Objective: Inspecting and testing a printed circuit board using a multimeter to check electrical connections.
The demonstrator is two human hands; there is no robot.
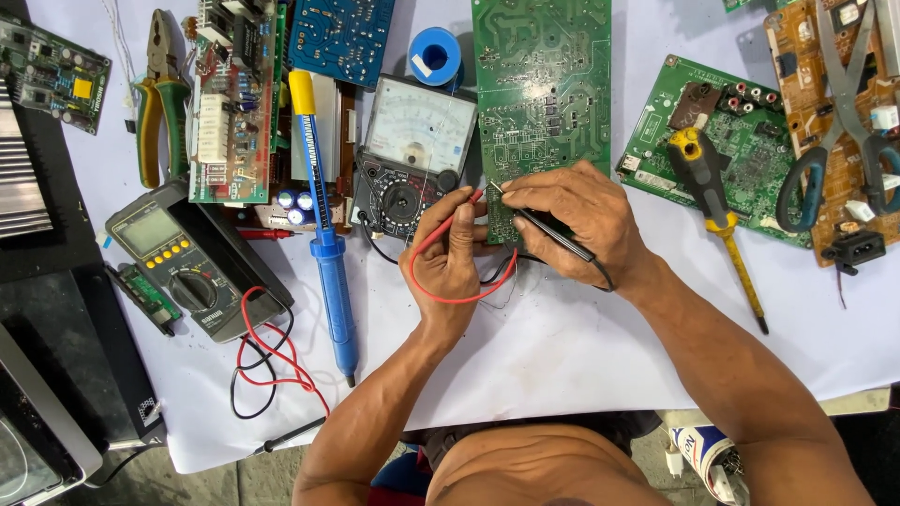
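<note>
The long green circuit board [542, 84] lies on the white table cover [562, 347], and both hands meet at its near edge. The right hand [572, 220] is closed in a pinch around a black probe [548, 228], its metal tip touching the board's lower edge. The left hand [450, 258], just left of that edge, is curled around a red probe [466, 208] whose red wire [450, 295] loops below the fingers.

Just left of the board sits a needle-dial meter [412, 155], with a blue solder spool [434, 56] above it. Further left lie a blue desoldering pump [323, 225], a grey digital meter [183, 258] and green-handled pliers [159, 94]. Right of the board rests a yellow-handled screwdriver [717, 211] across a second green board [741, 141], and beyond it scissors [844, 112] on a brown board [825, 56].
</note>
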